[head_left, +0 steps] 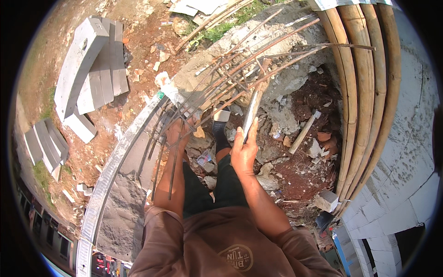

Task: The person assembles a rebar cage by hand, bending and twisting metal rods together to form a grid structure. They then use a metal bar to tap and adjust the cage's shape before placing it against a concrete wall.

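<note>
A cage of rusty rebar (240,76) runs slantwise from beside my left arm to the far right, its bars crossed by square ties. My left hand (177,131) is closed around bars at the cage's near end, some crossing in front of its fingers. In my right hand (244,152) is a long pale bar (253,111), gripped near its lower end and pointing away from me. The bar's far end lies among the rebar, so I cannot make out its tip. A small pale block (222,115) sits by my dark shoe (220,131).
Bamboo poles (355,92) stand along a grey block wall (410,120) at the right. Stacked pale blocks (85,69) lie at the left. A long grey beam edge (121,159) curves beside my left arm. Broken stones and a short wooden piece (303,134) litter the red soil.
</note>
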Motion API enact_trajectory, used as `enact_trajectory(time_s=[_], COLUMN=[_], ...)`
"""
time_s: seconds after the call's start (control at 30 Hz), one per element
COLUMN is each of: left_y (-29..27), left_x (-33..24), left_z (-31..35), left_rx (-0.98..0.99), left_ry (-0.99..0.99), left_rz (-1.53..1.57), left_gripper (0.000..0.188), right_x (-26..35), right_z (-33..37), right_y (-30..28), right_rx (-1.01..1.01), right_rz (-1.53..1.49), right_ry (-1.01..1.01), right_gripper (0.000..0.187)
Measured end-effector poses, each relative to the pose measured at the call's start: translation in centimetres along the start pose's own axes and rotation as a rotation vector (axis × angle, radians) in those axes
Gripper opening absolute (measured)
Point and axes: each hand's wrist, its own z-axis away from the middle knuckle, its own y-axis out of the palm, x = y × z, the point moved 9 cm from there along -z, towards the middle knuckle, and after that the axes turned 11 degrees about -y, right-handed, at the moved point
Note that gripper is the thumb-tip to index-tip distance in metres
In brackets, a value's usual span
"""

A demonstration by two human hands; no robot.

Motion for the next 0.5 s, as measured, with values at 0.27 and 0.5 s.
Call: enact_trajectory(time_s=[0.27,0.5], left_y=[0.0,-1.0], left_x=[0.4,-0.5], left_z=[-0.5,0.7], left_rx=[-0.02,-0.02], left_ry=[-0.03,-0.034], left_rz=[0.019,-0.049], left_gripper=[0.06,0.048], right_x=[-0.4,-1.4], right_z=[0.0,-0.7], right_y=[-2.6,-9.6], right_rx=[0.12,-0.006], right_rz=[-0.499,-0.612], right_ry=[0.278,0.504], right_gripper=[0.062,0.05])
